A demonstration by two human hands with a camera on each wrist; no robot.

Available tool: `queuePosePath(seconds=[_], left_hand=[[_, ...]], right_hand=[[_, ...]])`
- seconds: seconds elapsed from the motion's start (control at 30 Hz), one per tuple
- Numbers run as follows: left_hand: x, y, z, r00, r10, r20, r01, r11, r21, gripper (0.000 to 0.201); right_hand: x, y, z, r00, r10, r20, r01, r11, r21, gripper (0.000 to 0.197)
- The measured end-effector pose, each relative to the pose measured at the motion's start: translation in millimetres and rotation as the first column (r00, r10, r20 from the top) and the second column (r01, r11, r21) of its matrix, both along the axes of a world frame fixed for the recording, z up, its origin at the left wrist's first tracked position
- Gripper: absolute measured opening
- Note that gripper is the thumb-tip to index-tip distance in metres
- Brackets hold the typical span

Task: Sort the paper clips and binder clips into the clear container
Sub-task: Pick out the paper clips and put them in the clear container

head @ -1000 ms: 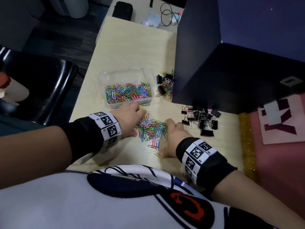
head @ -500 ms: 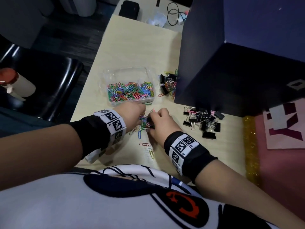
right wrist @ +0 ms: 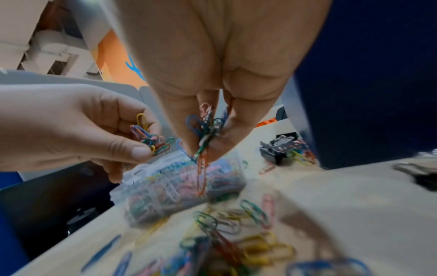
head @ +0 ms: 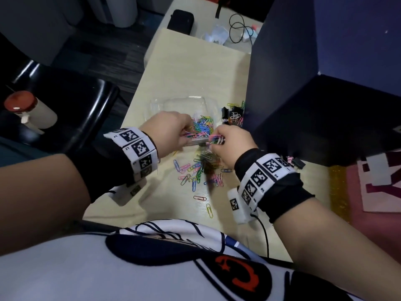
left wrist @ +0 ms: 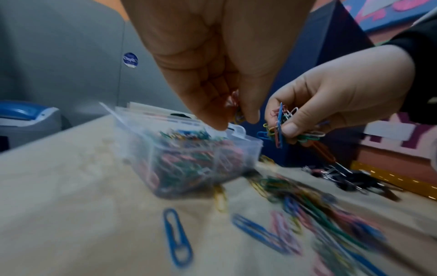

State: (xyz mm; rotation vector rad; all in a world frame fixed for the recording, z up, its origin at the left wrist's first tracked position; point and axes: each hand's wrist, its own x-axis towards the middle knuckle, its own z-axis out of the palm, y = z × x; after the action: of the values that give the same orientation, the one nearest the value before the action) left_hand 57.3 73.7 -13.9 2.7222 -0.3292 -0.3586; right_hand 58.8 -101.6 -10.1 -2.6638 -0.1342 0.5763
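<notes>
Nearest the front edge of the tabletop (head: 173, 61) I found two stray paper clips, and just beyond them a loose scatter of coloured paper clips (head: 199, 172) lying flat on the wood, not yet collected. Above that scatter, my left hand (head: 171, 131) was pinched on a small bunch of clips, fingers and thumb curled round them, held over the near rim of the clear container (head: 184, 105). My right hand (head: 232, 142) was just beside it, at the container's near right corner, fingers clamped on a larger tangle from which an orange clip dangled. The two hands were close but not touching. The container sat toward the middle of the tabletop, lid open, and already held a deep layer of mixed-colour paper clips. Beyond it, against the dark blue partition (head: 325, 105), a small heap of black binder clips (head: 232, 116) mixed with a few paper clips lay outside the container. A further group of binder clips showed partly behind my right wrist, near the right edge. I judged the paper clips well over half sorted, with both handfuls and the scatter outstanding. No binder clip could be seen in the container, so that part appeared not begun.
</notes>
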Motion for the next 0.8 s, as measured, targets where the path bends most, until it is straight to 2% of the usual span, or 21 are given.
queuePosePath(seconds=[0.1, 0.27, 0.37, 0.43, 0.5, 0.57, 0.7, 0.8], left_hand=[[11, 10, 4, 0.999, 0.034, 0.027, -0.033, 0.999, -0.008, 0.031], [14, 22, -7, 0.997, 0.050, 0.057, -0.048, 0.998, -0.029, 0.032], [5, 28, -17, 0.994, -0.004, 0.106, 0.007, 0.999, -0.032, 0.038], [-1, 29, -25, 0.985, -0.119, 0.125, 0.117, 0.993, 0.029, 0.048], [-6, 29, -30, 0.968, -0.229, 0.106, 0.214, 0.968, 0.134, 0.054], [-8, 31, -34, 0.960, -0.265, 0.090, 0.243, 0.948, 0.205, 0.055], [-7, 37, -34, 0.946, -0.317, 0.068, 0.289, 0.920, 0.264, 0.051], [-5, 40, -31, 0.943, -0.305, 0.133, 0.269, 0.934, 0.237, 0.048]], right_hand=[[16, 19, 3, 0.999, 0.011, 0.045, -0.013, 0.998, 0.055, 0.010], [31, 36, -5, 0.996, -0.084, 0.033, 0.078, 0.986, 0.144, 0.038], [32, 31, -8, 0.989, -0.138, 0.051, 0.132, 0.985, 0.114, 0.032], [29, 31, -9, 0.993, -0.056, 0.101, 0.049, 0.996, 0.069, 0.031], [22, 33, -12, 0.985, 0.149, 0.087, -0.150, 0.989, 0.006, 0.042], [16, 33, -15, 0.944, 0.328, 0.038, -0.324, 0.943, -0.076, 0.052], [16, 26, -15, 0.943, 0.334, -0.013, -0.328, 0.916, -0.231, 0.052], [18, 27, -15, 0.951, 0.302, 0.058, -0.281, 0.930, -0.236, 0.048]])
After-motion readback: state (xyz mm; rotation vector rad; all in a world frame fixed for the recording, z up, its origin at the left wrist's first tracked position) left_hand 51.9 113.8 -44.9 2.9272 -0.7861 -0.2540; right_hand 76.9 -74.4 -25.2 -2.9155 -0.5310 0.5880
